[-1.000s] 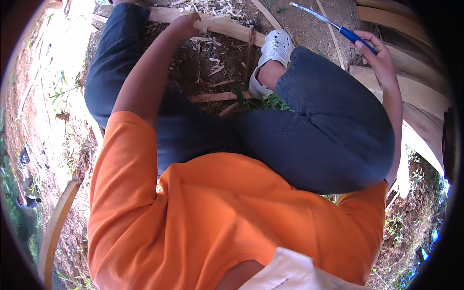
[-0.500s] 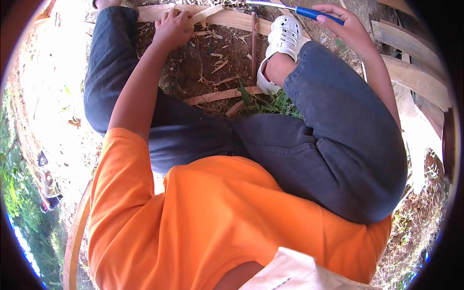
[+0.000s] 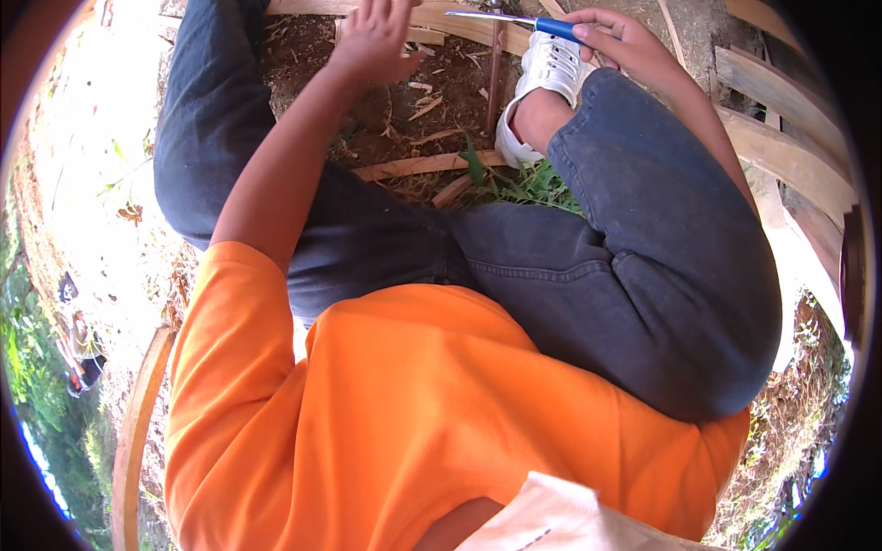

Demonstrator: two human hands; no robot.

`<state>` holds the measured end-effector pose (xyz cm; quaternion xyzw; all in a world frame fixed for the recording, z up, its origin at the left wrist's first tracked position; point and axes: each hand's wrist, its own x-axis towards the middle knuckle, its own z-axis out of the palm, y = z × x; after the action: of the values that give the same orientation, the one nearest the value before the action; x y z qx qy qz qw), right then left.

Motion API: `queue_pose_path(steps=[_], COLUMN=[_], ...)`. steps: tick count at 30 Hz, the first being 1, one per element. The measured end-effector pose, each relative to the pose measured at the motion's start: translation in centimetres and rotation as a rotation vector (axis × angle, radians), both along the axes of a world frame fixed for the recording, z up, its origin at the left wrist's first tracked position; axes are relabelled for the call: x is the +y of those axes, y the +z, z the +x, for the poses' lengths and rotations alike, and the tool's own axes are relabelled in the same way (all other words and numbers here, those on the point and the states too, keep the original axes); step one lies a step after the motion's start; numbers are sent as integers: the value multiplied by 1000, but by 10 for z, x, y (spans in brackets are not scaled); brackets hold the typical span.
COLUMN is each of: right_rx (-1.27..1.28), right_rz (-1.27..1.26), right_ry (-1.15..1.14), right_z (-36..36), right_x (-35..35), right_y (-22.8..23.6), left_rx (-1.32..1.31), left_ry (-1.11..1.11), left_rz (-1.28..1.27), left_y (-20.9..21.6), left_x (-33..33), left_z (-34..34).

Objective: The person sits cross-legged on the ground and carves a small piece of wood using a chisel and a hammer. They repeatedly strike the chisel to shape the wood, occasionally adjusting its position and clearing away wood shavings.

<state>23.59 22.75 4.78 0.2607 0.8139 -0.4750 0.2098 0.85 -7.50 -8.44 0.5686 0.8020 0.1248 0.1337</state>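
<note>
1. Grips the blue-handled tool [image 3: 556, 28] in the right hand [image 3: 629, 43], closed narrowly between thumb and fingers at the handle's rear end.
2. Probably handles as light and stiff, perhaps slippery if sweaty; best to take by the handle, clear of the thin metal blade.
3. Overlaps the toe of the white shoe [image 3: 551, 69] in view, pointing leftward across the wooden plank [image 3: 464, 28].
4. Bends the right wrist beyond the raised knee.
5. Reaches forward with the left hand [image 3: 375, 46], palm down, fingers spread wide, apparently gripping nothing; cannot tell whether touching the plank.
</note>
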Motion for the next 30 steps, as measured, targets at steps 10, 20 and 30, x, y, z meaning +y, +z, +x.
queue_pose_path(steps=[10,20,30], right_rx=[100,73,53], right_rz=[-168,-152,-208], right_ry=[-54,-101,-91], right_z=[-23,-24,-21], right_x=[-42,-30,-26], right_y=[-30,-66,-76], left_rx=[-560,-566,-544], left_ry=[196,261,234], left_rz=[550,468,383], left_y=[22,12,14], left_x=[107,118,115], left_z=[124,114,113])
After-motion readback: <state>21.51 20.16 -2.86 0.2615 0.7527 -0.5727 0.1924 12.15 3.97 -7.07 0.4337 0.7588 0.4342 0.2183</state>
